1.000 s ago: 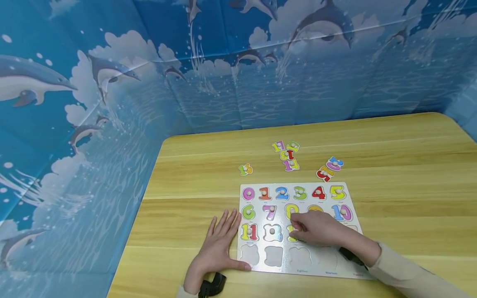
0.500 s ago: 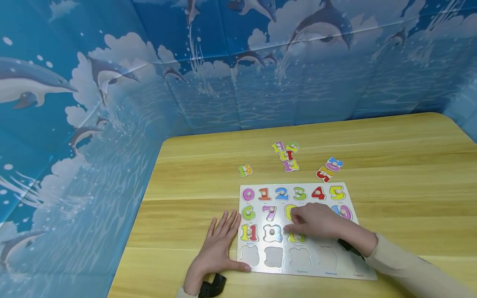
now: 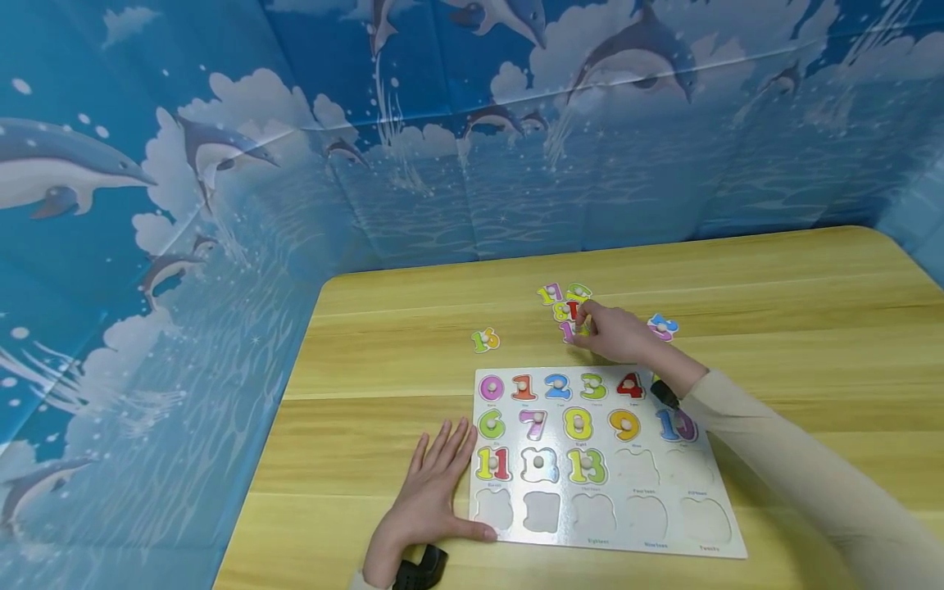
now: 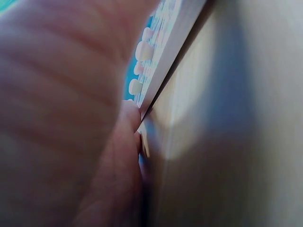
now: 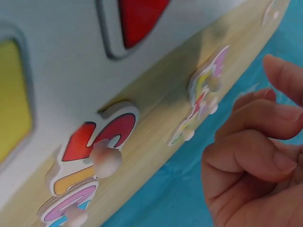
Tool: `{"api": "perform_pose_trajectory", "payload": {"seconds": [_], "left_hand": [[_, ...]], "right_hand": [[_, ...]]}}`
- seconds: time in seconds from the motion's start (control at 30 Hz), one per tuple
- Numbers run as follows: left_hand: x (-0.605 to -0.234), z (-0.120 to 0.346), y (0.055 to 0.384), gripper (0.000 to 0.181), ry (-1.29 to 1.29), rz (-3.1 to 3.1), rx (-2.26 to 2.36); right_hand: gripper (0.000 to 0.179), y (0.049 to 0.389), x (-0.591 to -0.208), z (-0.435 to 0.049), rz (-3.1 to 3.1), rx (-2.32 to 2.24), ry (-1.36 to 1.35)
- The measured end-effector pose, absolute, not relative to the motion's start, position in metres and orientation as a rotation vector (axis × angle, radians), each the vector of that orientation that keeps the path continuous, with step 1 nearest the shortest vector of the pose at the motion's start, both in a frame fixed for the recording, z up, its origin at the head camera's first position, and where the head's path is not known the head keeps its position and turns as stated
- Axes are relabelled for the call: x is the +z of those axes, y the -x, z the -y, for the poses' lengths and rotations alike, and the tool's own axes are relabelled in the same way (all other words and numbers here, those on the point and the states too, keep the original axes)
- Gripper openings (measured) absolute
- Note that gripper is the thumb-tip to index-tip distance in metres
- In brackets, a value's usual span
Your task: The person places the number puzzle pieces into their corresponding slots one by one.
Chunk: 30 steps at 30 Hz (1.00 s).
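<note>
A white number puzzle board (image 3: 575, 537) lies on the table with knobbed number pieces in its upper slots, the 13 piece (image 3: 586, 465) among them. My left hand (image 3: 431, 492) lies flat at its left edge, fingers spread and thumb at the lower left corner. Beyond the board, my right hand (image 3: 619, 332) reaches over a cluster of loose pieces. Its thumb and index finger stand apart at the 14 piece (image 3: 565, 331), partly covered by them. In the right wrist view, the other fingers (image 5: 246, 151) are bent. The 18 piece (image 3: 565, 310) lies just behind.
Farther back in the cluster are the 17 piece (image 3: 549, 293) and a green-yellow piece (image 3: 578, 291). A 16 piece (image 3: 485, 339) lies to the left. At the right are a blue-and-purple piece (image 3: 664, 327) and a red-and-orange 15 piece (image 5: 97, 146). A dolphin-print curtain (image 3: 442, 197) hangs behind the table.
My right hand has left the 13 piece in its slot and moved away over the board to the loose cluster. The left hand stays in place.
</note>
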<state>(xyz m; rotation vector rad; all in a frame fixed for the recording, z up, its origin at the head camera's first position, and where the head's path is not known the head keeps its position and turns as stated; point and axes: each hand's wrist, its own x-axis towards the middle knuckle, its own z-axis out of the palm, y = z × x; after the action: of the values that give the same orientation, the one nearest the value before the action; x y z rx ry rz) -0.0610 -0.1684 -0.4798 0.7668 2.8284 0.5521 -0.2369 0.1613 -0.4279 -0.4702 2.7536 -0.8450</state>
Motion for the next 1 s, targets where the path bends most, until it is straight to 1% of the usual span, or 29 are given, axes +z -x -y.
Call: {"api": "perform_pose_trajectory", "payload": {"seconds": [0.17, 0.33, 1.0], "left_hand": [[-0.479, 0.168, 0.062, 0.13, -0.769, -2.829, 0.564], [-0.48, 0.169, 0.061, 0.13, -0.768, -2.833, 0.553], [-0.48, 0.169, 0.061, 0.129, -0.765, -2.829, 0.561]], "right_hand": [[0.039, 0.25, -0.428, -0.16, -2.756, -0.809, 0.392], [0.038, 0.255, -0.43, -0.158, -2.724, -0.791, 0.378], [0.025, 0.261, -0.441, -0.159, -2.712, -0.761, 0.359]]}}
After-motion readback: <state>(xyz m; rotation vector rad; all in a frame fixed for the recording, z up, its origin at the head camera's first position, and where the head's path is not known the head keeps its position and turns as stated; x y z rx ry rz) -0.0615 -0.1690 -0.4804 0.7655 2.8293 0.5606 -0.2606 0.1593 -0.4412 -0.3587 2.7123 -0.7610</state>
